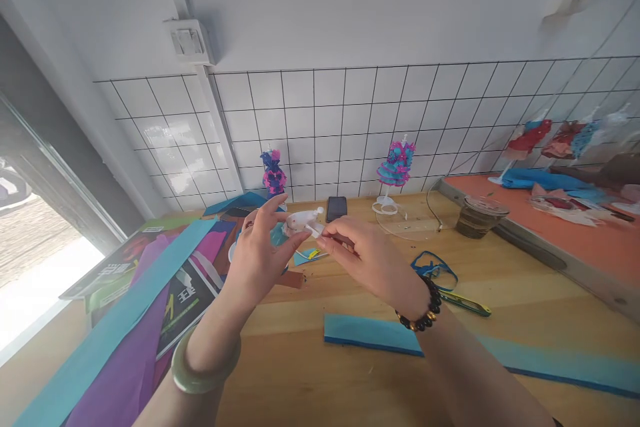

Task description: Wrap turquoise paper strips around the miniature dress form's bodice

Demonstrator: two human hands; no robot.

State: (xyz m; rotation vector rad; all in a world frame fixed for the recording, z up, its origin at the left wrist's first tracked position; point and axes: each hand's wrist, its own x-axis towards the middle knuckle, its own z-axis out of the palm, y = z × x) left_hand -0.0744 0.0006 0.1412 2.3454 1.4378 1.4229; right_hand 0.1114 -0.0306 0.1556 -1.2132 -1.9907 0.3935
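My left hand (256, 250) grips a small white dress form (301, 219) between thumb and fingers, above the table. The form is tilted on its side, its knobbed end towards the right. A bit of pale teal material shows behind my left fingers. My right hand (363, 250) pinches a small white piece (315, 229) with thumb and forefinger, close against the form. Whether that piece is fixed to the form I cannot tell. Below my hands a blue folded strip (370, 331) lies across the wooden table (280, 353), partly hidden by my right forearm.
Left are magazines (187, 300) with teal and purple sheets (125, 373). At the back stand two small dressed forms (273, 172) and a phone (337, 209). To the right lie blue ribbon (434, 269), a yellow-green cutter (465, 303) and a dark pot (477, 219).
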